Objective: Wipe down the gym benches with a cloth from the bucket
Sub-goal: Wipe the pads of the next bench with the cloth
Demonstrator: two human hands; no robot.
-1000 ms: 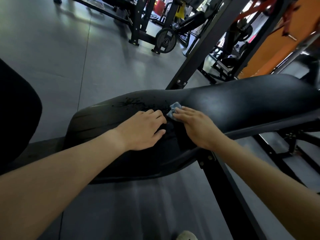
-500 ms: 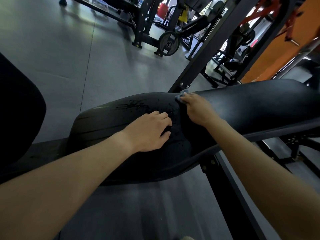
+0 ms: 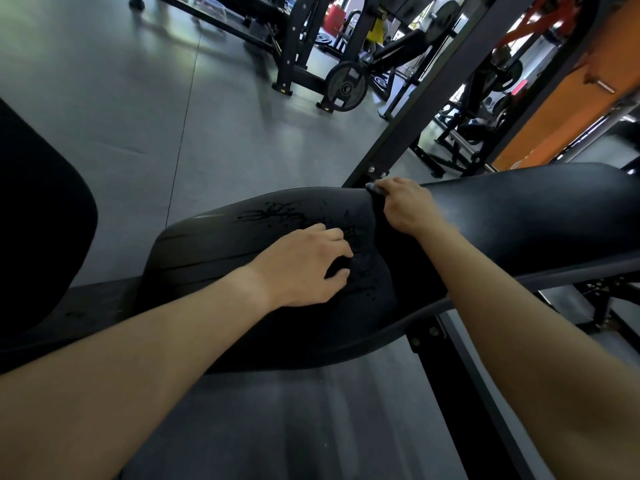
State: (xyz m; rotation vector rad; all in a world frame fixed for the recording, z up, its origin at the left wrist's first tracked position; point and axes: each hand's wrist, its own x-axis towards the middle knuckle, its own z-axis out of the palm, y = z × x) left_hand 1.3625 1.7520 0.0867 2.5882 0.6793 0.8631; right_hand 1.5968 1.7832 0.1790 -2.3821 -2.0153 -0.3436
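A black padded gym bench runs across the middle, its seat pad on the left with cracked, flaking vinyl. My left hand rests on the seat pad with fingers loosely curled, holding nothing. My right hand presses a small grey-blue cloth against the far edge of the bench at the gap between the pads. Only a corner of the cloth shows past my fingers. No bucket is in view.
A black steel upright rises right behind the bench by my right hand. Racks and a weight plate stand on the grey floor farther back. Another black pad fills the left edge. An orange panel stands at the right.
My right hand slid the cloth away from me, from the middle of the bench beside my left hand to its far edge. My left hand stayed on the seat pad.
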